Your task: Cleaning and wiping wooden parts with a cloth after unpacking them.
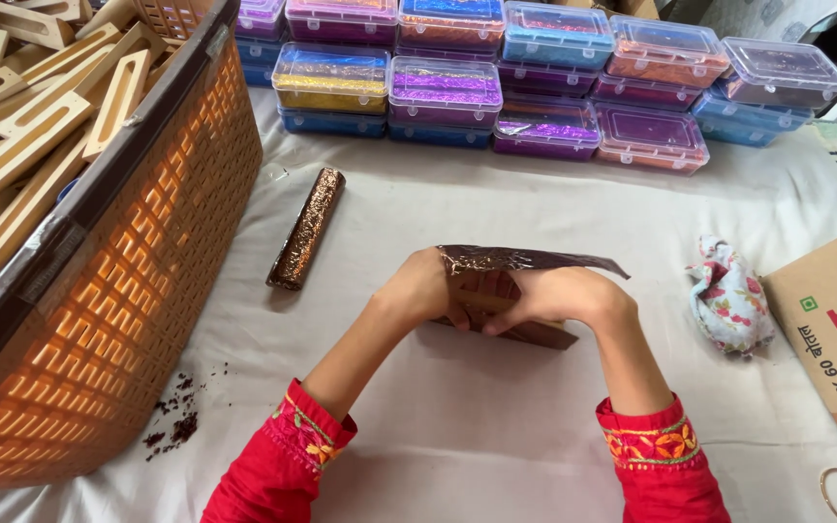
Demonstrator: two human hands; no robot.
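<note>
Both hands are busy on the same piece here. In the head view, the left hand (pixel 428 291) and right hand (pixel 559 298) are clamped around a long wooden block (pixel 535 332) lying flat on the counter (pixel 457 426), right in the middle in front of the person. Fingers of both are curled in, pressing a sheet of shiny brown foil (pixel 535 260) against the block. The far edge of the foil sticks up and out past the right hand, loose and not folded down.

So, as I read it, the wrapping on this one is maybe half done: the foil is round the near part of the block, but that flap is free and the bare wood end shows at the lower right.

One finished foil-covered stick (pixel 307 229) lies off to the left, well apart from the hands, near the orange basket (pixel 147 291). That basket is packed with plain wooden frames (pixel 21 145), so plenty looks unwrapped.

Along the back of the counter there's a stack of clear plastic boxes (pixel 544 77) with coloured foil inside. A bundled floral cloth (pixel 728 295) sits to the right, beside a cardboard box (pixel 835 339). A few dark crumbs (pixel 178 421) lie by the basket's foot.
</note>
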